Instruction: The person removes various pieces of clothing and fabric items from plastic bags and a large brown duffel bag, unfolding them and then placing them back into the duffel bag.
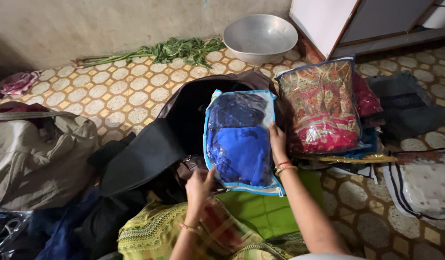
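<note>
Yellow-green patterned cloth lies nearest, beside a black open bag. Both hands, left and right, grip a clear blue-edged pouch of blue fabric over the bag; a red-patterned pouch stands just beside it.

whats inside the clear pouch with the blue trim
The clear pouch, held by the left hand and right hand, holds folded blue cloth, darker and dotted above, brighter below. Whatever lies beneath the top folds is covered. It rests over an open dark bag.

Both forearms are bare. The right hand wears red and gold bangles at the wrist; the left hand wears one thin gold bangle. A yellow-green patterned garment covers the lap.
</note>
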